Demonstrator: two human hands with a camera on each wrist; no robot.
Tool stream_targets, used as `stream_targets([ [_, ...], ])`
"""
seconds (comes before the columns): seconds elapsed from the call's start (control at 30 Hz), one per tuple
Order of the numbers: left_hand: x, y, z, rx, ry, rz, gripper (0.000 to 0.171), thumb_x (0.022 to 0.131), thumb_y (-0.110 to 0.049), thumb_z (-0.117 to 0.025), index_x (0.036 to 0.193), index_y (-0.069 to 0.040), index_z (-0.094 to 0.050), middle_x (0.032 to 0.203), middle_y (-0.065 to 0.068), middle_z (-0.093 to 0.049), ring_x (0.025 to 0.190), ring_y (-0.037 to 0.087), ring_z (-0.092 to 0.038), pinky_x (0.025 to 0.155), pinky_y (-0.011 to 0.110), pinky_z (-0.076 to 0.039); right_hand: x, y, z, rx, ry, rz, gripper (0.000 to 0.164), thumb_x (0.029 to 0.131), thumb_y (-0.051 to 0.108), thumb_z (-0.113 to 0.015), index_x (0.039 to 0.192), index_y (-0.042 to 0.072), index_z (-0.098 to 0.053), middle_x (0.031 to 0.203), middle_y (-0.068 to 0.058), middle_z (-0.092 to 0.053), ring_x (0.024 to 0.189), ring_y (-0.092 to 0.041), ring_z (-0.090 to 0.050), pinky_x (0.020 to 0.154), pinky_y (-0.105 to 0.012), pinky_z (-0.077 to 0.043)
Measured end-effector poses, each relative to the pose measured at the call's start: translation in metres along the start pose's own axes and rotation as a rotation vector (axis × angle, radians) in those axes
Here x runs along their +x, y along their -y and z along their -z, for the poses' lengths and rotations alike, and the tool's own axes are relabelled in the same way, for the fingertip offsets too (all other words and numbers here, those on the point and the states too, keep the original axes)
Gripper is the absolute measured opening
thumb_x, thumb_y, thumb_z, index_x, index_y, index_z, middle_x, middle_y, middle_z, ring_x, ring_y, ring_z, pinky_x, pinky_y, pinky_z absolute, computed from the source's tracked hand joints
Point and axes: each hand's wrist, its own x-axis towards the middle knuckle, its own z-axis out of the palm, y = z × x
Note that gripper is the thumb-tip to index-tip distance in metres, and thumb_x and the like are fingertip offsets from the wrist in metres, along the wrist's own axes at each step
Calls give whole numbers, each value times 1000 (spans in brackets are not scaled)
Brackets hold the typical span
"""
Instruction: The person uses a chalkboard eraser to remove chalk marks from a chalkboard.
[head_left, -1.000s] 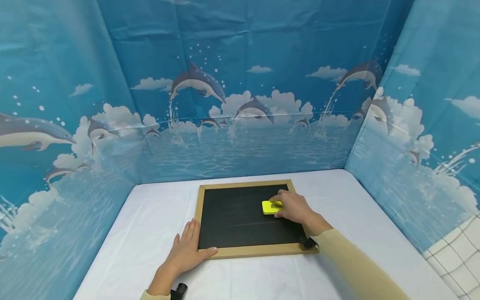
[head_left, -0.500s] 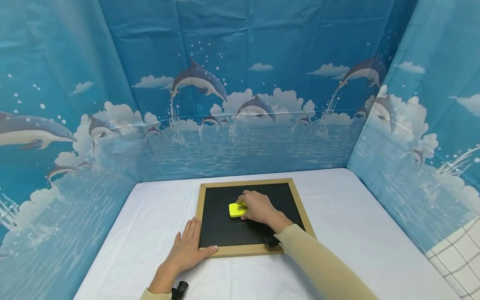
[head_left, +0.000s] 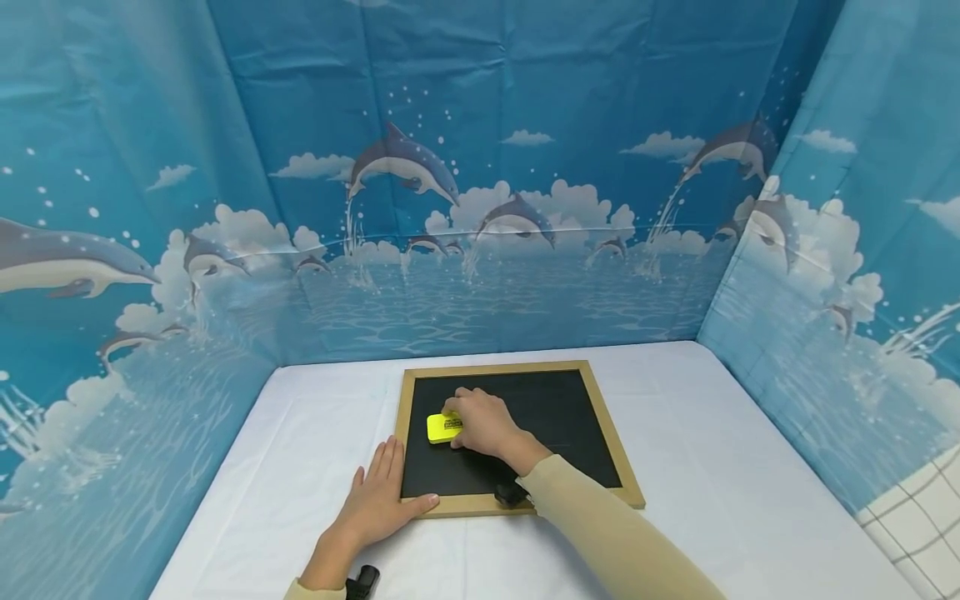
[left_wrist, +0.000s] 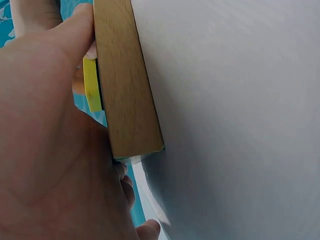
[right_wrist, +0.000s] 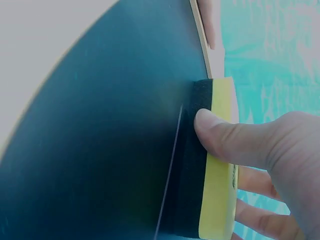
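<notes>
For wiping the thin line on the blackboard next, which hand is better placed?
Probably the right hand: it grips the yellow eraser on the blackboard, close to the thin line. The left hand only touches the wooden frame.

Eraser [head_left: 437, 430]: right end hidden by right hand [head_left: 486, 423] in head view; label [head_left: 453, 424] too small for me to read. Board [head_left: 543, 408]: near left corner covered by left hand [head_left: 372, 502] there. Right sleeve [head_left: 607, 525] runs off bottom edge; leftmost dolphin [head_left: 67, 260] cropped at left edge.
</notes>
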Motion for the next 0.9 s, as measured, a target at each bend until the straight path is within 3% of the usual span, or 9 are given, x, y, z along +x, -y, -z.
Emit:
stream_targets([
  [0.17,1,2,1,3,-8,0,120,81,-83,-54,161,-2,-15,168,15,-7,154,34,-5,113,70,-9,3,-1,-1,-9,-3,5,56,76,39,-90,126,24,-71,114,4,-63,98,-18,-60,82,-42,-54],
  [0.37,1,2,-1,-1,-19,-12,118,82,-82,-55,160,-2,-17,167,16,-10,153,35,-7,113,70,-10,-5,-19,0,58,21,-20,55,77,39,-89,127,24,-71,113,5,-62,97,-16,-59,82,-43,-53],
  [0.73,1,5,-4,4,-24,-15,119,82,-83,-54,161,-2,-15,168,15,-7,154,34,-5,114,69,-8,-37,-88,18,77,10,-141,53,74,37,-91,122,27,-71,111,6,-62,96,-15,-58,84,-45,-51],
  [0.9,-1,5,-4,8,-25,-20,119,82,-82,-54,161,-2,-14,168,15,-7,154,34,-6,115,68,-9,-53,-119,28,60,-1,-146,53,75,35,-91,122,23,-70,112,2,-62,96,-19,-59,83,-44,-51],
])
